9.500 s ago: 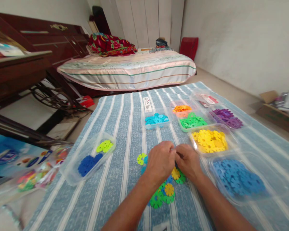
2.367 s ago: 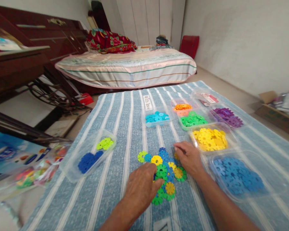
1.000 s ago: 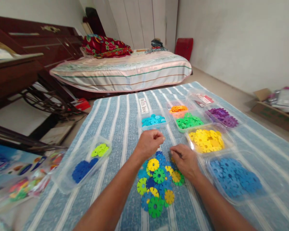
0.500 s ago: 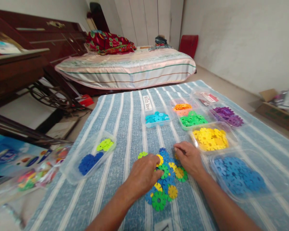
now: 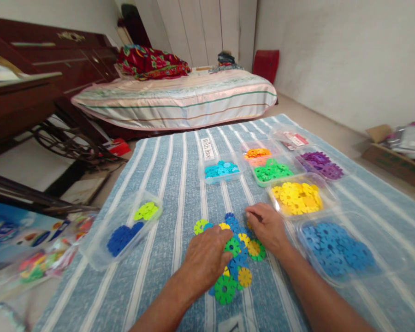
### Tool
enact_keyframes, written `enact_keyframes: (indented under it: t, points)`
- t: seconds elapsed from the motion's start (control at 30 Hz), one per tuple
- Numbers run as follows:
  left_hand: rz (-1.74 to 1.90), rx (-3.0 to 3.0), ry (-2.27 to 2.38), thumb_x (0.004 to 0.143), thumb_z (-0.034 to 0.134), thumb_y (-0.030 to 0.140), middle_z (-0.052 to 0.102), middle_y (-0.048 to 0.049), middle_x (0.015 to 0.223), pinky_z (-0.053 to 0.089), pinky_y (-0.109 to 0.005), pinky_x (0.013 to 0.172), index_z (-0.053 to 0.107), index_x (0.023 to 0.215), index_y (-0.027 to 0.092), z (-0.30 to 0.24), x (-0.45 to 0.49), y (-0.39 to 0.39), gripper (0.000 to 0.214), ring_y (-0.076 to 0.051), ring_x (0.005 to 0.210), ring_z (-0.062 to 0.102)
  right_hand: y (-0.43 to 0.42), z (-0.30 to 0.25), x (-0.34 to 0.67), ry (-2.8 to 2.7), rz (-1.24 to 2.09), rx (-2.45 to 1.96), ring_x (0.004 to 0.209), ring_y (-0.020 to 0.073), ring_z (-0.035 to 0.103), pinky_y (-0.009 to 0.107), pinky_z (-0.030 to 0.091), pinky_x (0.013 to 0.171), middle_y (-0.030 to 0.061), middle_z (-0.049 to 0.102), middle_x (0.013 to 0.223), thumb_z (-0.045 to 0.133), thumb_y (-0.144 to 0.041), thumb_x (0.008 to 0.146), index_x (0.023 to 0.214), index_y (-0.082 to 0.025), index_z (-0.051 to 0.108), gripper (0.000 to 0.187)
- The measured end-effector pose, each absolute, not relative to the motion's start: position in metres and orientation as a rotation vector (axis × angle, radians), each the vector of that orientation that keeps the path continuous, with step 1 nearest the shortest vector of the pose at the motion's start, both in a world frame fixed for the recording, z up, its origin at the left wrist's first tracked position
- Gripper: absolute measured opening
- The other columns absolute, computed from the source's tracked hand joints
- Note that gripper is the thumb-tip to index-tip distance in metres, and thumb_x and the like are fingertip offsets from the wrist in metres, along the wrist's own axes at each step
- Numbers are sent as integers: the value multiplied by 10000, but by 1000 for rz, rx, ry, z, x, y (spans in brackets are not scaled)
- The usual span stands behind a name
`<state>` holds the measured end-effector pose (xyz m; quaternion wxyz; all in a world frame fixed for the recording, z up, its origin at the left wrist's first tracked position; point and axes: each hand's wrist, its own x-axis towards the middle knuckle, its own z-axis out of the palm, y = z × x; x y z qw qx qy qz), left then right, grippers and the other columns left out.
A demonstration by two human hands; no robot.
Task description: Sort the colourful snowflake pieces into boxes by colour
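A cluster of joined, slotted plastic discs in blue, green and yellow (image 5: pixel 241 253) lies on the striped cloth before me. My left hand (image 5: pixel 209 251) is over its left side, fingers curled and thumb beside a green disc (image 5: pixel 232 247); it grips the cluster, and its fingertips are partly hidden. Beyond its knuckles shows a lime-green disc (image 5: pixel 200 226). My right hand (image 5: pixel 268 228) is closed at the cluster's upper right, with a sliver of yellow under its fingers; what they pinch is hidden. A large green disc (image 5: pixel 224 289) forms the near end.
Clear tubs hold sorted discs: yellow (image 5: pixel 297 198), blue (image 5: pixel 337 249), green (image 5: pixel 273 170), light blue (image 5: pixel 221 170), orange (image 5: pixel 257 153) and purple (image 5: pixel 321 165). Left stands a tub with dark blue and lime discs (image 5: pixel 124 237). A bed (image 5: pixel 180 101) is beyond the table.
My left hand has turned slightly, its fingers reaching further over the cluster, and a yellow disc there is more covered. My right hand stays closed near the same spot. The view shifts slightly.
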<state>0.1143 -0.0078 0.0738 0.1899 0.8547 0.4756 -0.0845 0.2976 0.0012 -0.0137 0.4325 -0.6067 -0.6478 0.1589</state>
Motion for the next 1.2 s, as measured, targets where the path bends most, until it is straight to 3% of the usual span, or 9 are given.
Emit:
enact_keyframes:
  t: [0.27, 0.33, 0.57, 0.77, 0.87, 0.97, 1.07, 1.2]
  points:
    - [-9, 2250, 1277, 687, 504, 161, 540, 9, 734, 316, -244, 609, 516, 690, 187, 74, 113, -5, 29, -139, 713, 507, 1, -12, 297, -1608, 402, -1524, 769, 159, 549, 278, 415, 707, 6, 632, 749, 501, -232, 811, 825, -217, 670, 169]
    - [47, 2086, 1256, 686, 504, 172, 485, 34, 627, 285, -225, 554, 494, 639, 177, 74, 112, -2, 48, -107, 612, 460, 1, -11, 296, -1605, 407, -1525, 770, 159, 548, 276, 412, 708, 6, 633, 751, 504, -225, 809, 824, -216, 668, 165]
    - [286, 1700, 1254, 675, 546, 258, 437, 59, 514, 283, -197, 477, 535, 626, 158, 76, 111, 20, 112, -76, 500, 401, 2, -10, 294, -1599, 404, -1530, 771, 158, 542, 272, 401, 707, 8, 635, 757, 508, -213, 808, 820, -216, 667, 159]
    - [634, 1623, 1270, 644, 609, 247, 511, 52, 488, 362, -191, 456, 556, 605, 153, 89, 157, 61, 115, -78, 455, 479, 2, -9, 293, -1603, 400, -1548, 756, 162, 531, 273, 387, 685, 6, 624, 738, 506, -208, 805, 791, -217, 659, 154]
    - [824, 1448, 1173, 661, 610, 239, 577, 34, 560, 435, -202, 497, 583, 740, 151, 100, 190, 83, 121, -102, 530, 569, 2, -9, 293, -1603, 413, -1546, 762, 164, 532, 276, 390, 694, 10, 628, 749, 501, -214, 810, 803, -210, 657, 156]
    - [818, 1439, 1155, 653, 633, 238, 611, 18, 612, 451, -208, 507, 586, 806, 146, 104, 202, 97, 184, -119, 576, 604, 2, -10, 293, -1600, 431, -1540, 766, 163, 535, 276, 393, 699, 10, 629, 753, 498, -214, 812, 814, -206, 658, 160]
    - [749, 1666, 1258, 679, 601, 245, 601, 20, 589, 425, -202, 501, 597, 745, 152, 99, 186, 98, 114, -110, 547, 581, 2, -10, 293, -1601, 428, -1539, 769, 162, 536, 276, 395, 705, 10, 631, 755, 501, -212, 811, 817, -207, 661, 161]
    - [379, 2091, 1358, 705, 552, 254, 592, 11, 582, 372, -214, 522, 607, 647, 164, 88, 146, 84, 120, -119, 567, 551, 2, -10, 294, -1609, 410, -1546, 771, 160, 538, 273, 398, 710, 8, 631, 751, 507, -209, 808, 823, -213, 668, 162]
